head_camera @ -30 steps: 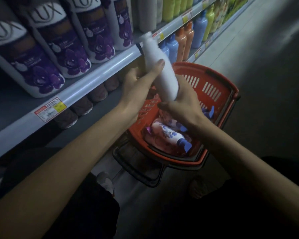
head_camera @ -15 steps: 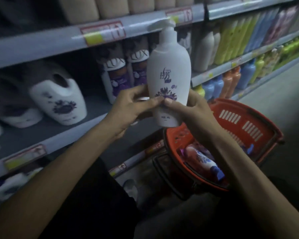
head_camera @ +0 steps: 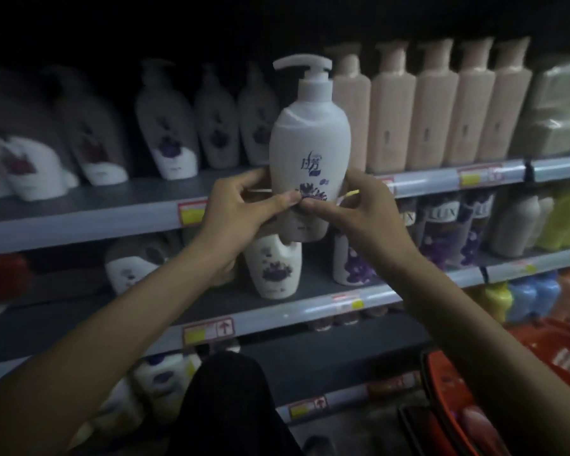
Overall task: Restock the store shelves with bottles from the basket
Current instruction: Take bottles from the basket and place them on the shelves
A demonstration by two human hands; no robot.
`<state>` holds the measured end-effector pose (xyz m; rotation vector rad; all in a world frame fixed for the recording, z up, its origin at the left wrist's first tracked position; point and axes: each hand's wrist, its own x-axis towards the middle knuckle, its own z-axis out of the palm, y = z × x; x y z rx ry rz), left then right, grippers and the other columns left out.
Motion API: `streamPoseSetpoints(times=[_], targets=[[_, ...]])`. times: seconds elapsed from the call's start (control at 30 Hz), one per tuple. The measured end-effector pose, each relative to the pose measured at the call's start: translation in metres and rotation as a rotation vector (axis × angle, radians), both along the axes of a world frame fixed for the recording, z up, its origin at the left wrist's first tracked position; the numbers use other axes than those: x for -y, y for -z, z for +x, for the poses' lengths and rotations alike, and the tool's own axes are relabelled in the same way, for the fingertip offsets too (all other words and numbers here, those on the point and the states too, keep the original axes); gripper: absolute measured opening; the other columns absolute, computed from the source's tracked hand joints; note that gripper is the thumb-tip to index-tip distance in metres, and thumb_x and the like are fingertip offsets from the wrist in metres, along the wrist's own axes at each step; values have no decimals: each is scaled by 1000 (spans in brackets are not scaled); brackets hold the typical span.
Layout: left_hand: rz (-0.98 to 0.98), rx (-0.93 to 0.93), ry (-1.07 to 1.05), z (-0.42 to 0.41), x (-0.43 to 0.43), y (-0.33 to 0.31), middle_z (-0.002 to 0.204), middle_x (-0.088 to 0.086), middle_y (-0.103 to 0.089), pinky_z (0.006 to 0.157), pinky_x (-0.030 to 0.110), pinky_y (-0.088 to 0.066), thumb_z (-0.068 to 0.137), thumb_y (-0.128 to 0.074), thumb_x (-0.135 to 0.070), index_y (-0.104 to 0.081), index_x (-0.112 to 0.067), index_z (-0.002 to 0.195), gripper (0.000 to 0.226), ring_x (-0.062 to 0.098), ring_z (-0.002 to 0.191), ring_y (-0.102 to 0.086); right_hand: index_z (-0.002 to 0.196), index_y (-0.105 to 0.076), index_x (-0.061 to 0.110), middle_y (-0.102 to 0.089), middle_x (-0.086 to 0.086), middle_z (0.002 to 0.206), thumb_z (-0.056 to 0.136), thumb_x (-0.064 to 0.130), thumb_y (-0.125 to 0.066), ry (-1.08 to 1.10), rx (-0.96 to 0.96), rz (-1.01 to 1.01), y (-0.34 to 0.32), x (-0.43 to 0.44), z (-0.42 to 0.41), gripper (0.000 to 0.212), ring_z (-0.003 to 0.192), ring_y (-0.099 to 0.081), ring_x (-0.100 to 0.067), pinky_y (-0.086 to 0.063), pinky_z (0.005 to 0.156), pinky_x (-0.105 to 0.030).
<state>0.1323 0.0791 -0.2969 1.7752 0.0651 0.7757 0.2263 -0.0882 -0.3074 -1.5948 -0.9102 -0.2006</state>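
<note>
A white pump bottle point(head_camera: 310, 139) with a purple flower print stands upright in the air in front of the upper shelf point(head_camera: 112, 205). My left hand point(head_camera: 241, 212) grips its lower left side, thumb on the label. My right hand point(head_camera: 359, 209) grips its lower right side, thumb meeting the left one over the flower. The bottle's base hangs below the shelf's front rail. The red basket point(head_camera: 441, 390) sits on the floor at the lower right, with a pink bottle point(head_camera: 474, 422) partly showing inside.
Similar white bottles point(head_camera: 168, 133) stand at the back left of the upper shelf, beige pump bottles point(head_camera: 431, 113) to the right. The middle shelf point(head_camera: 310, 311) holds white jugs and purple LUX bottles point(head_camera: 441, 225). My dark-clothed knee point(head_camera: 227, 390) is at the bottom centre.
Both hands have lifted the bottle from the basket, turned it upright and raised it to the upper shelf. My view has tilted upward; the basket has slid to the lower right corner.
</note>
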Motion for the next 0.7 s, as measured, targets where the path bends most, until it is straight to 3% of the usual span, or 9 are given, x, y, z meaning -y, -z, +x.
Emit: streamPoseSetpoints(times=[0.13,0.3,0.47,0.6,0.7], targets=[[-27,39,-80,-5,-37,-21,102,2,-80,84,42,-63,81,-85,-16,-75,-14,116,37,19,96,-76,107,-76,20,-79,5,98,75,36,-89,-19,73,-19,-25,-51,11,38,91,-75,-16,-62,80,-47],[-9,68,-225,15,-89,-42,95,1,-80,84,44,-63,63,-92,-34,-78,-17,107,49,21,91,-77,105,-75,20,-79,5,94,70,41,-89,19,71,-11,-43,-116,29,43,89,-75,-13,-62,80,-48],[-30,11,-269,40,-137,-49,98,0,-80,86,46,-62,59,-91,-34,-77,-19,105,50,21,94,-76,106,-74,17,-78,2,96,72,37,-91,64,32,-74,-52,-166,51,43,89,-74,-17,-62,78,-51],[-84,-47,-281,57,-155,-44,101,-1,-78,88,42,-61,72,-91,-20,-72,-25,91,27,18,98,-74,99,-75,17,-78,1,90,69,41,-93,106,-14,-176,-52,-193,68,43,86,-75,-18,-62,79,-52],[-131,-67,-285,64,-159,-40,96,-6,-74,86,38,-60,78,-87,-20,-67,-30,85,24,18,99,-72,97,-76,16,-78,1,86,68,44,-92,150,-26,-198,-49,-204,73,44,83,-75,-17,-62,78,-51]])
